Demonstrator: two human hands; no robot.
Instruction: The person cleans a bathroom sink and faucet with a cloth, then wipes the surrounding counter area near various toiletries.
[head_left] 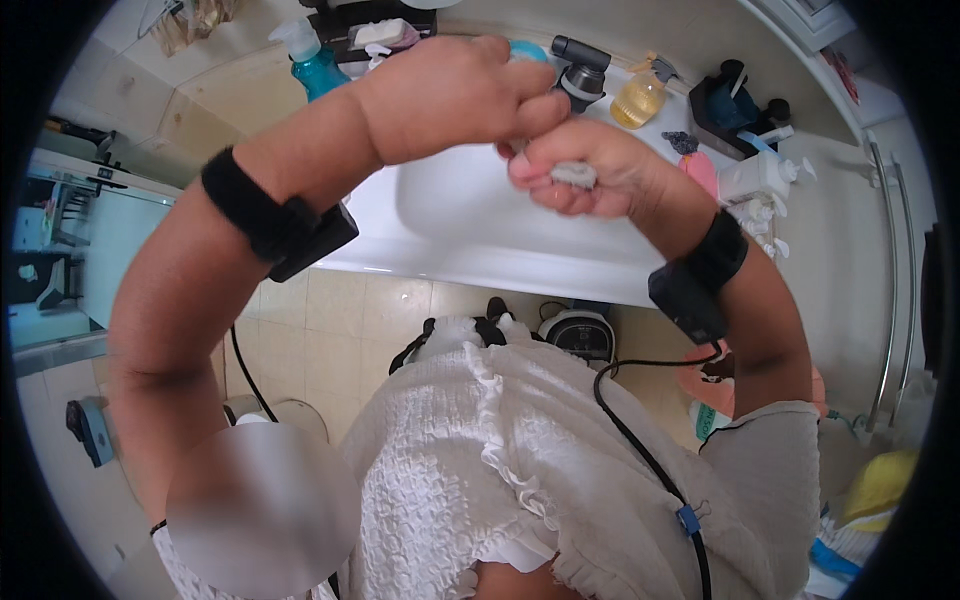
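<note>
Both of my hands meet in front of my chest, over the white sink (pixel 430 225). My left hand (pixel 470 95) is closed, back of the hand up, its fingertips bent down against the right one. Whatever those fingers grip is hidden. My right hand (pixel 595 165) is turned palm up with curled fingers wrapped round a small greyish-white wad (pixel 573 175), which looks like damp cloth. Part of the wad shows between the fingers and the palm. Behind the hands stands a grey and black faucet (pixel 582 78).
Along the sink's back edge stand a teal pump bottle (pixel 318 70), a soap bar (pixel 385 36) and a yellow spray bottle (pixel 642 98). To the right are a black organizer (pixel 735 115) and a white pump bottle (pixel 755 180). A metal rail (pixel 900 280) runs along the right wall.
</note>
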